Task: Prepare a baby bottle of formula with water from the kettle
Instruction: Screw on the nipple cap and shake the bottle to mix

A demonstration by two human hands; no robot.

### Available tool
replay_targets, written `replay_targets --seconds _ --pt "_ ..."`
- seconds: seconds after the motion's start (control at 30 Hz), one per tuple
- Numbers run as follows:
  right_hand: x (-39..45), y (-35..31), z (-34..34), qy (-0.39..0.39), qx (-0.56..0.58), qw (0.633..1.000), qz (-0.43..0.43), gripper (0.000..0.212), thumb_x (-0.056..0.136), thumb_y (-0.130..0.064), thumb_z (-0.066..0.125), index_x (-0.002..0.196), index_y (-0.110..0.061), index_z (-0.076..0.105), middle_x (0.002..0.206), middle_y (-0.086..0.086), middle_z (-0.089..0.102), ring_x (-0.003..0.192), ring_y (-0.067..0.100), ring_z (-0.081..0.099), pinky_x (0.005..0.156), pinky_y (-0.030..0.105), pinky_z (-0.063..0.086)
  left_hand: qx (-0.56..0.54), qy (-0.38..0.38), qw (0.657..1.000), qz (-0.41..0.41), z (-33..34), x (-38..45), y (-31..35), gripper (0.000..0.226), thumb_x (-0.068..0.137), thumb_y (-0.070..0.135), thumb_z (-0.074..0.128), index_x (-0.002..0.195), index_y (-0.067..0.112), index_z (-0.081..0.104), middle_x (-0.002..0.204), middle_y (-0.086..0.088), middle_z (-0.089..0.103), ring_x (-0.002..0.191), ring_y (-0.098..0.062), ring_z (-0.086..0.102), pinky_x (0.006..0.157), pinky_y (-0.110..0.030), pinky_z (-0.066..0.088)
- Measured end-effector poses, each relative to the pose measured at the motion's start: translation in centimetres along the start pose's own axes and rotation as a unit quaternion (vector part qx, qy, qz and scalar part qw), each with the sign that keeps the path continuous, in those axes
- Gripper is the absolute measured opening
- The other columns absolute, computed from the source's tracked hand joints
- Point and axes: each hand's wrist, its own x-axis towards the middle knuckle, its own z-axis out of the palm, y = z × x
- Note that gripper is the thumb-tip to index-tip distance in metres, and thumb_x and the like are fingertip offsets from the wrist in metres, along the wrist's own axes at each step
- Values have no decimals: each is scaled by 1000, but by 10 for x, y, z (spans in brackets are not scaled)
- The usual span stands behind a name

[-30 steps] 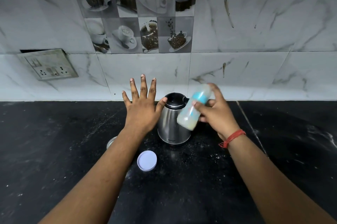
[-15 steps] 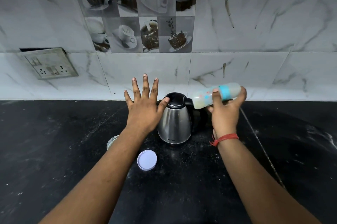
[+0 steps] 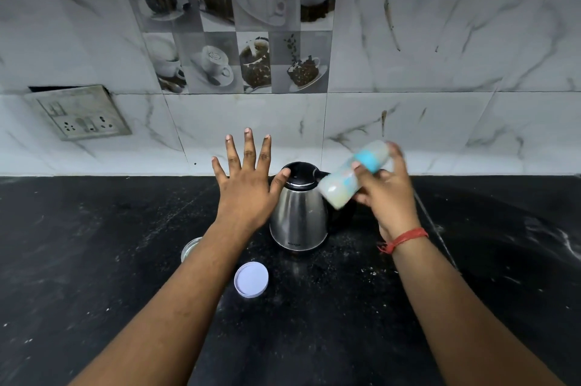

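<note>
My right hand [image 3: 388, 193] grips the bottle [image 3: 353, 173] — long axis tilted, base toward the kettle [image 3: 298, 215] — left hand [image 3: 248, 184] splayed, empty.

Black speckled counter [image 3: 94, 291]; white marble-look wall tiles [image 3: 456, 24] behind. Coffee-cup picture tiles [image 3: 232, 20] above; tilted socket plate [image 3: 78, 113] at the left.

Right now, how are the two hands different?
The left hand is spread flat with straight fingers and holds nothing; the right hand grips the baby bottle, tilted in the air. The right wrist wears a red thread; the left wrist is bare. Both hover by the kettle.
</note>
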Motion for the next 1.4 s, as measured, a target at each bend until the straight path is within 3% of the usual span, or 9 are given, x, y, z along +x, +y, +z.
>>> replay_targets --seconds 0.2,0.37,0.5,0.63,0.77,0.93,1.07,1.2,1.4 --pt "-6 4 2 -99 -52 993 32 73 90 -10 74 147 -38 38 107 6 72 99 20 73 70 35 63 3 0 1000 0 -1 -1 0 78 94 72 3 160 35 -15 168 -2 -28 152 -33 -32 122 -65 -9" --pt "1 1 -1 76 59 995 -23 73 95 -16 68 150 -37 25 117 5 67 96 16 71 72 37 61 6 0 1000 -1 -2 -2 -1 81 91 74 -1 161 34 -15 168 -3 -27 152 -34 -31 121 -65 -10" --pt "-10 -1 6 -97 -39 994 14 74 91 -8 72 148 -38 36 107 6 72 96 17 74 69 32 62 3 -1 1000 -4 -2 -1 -1 81 91 74 -1 160 35 -16 167 -2 -28 151 -33 -33 122 -65 -10" --pt "-2 -1 6 65 61 996 -21 74 95 -17 69 151 -34 25 120 8 67 100 15 72 75 38 63 10 -1 1000 1 -2 -1 1 79 93 73 1 160 34 -15 168 -3 -28 152 -34 -32 121 -64 -11" --pt "-9 -3 6 -111 -39 992 33 73 91 -7 71 149 -36 36 108 9 72 95 17 75 68 36 63 11 6 1000 -1 -3 0 -3 79 94 72 2 161 34 -15 168 -3 -28 152 -34 -31 121 -65 -9" --pt "-1 -8 1 96 84 991 -24 68 97 -13 65 149 -33 27 119 4 66 94 12 71 72 34 62 13 3 1000 -2 -3 -1 -3 81 92 73 -1 161 34 -15 168 -3 -27 152 -34 -30 122 -66 -8" --pt "-10 4 7 -87 -40 995 22 72 92 -6 70 145 -40 36 115 13 68 101 23 72 75 40 63 10 2 1000 -1 -1 -1 -2 81 91 73 -2 161 34 -15 168 -3 -26 152 -34 -30 122 -67 -7" --pt "-1 2 0 84 70 994 -19 67 96 -15 67 146 -38 30 122 8 66 105 22 70 74 38 61 13 0 1000 4 -3 -2 -3 80 92 73 -1 161 34 -15 168 -3 -27 152 -34 -31 122 -66 -9" --pt "3 -8 -13 -32 53 998 26 67 93 -7 68 147 -33 37 114 7 71 104 21 72 73 40 63 20 6 1000 1 -6 0 -9 82 90 74 -3 161 33 -13 169 -4 -25 153 -35 -29 122 -67 -6"
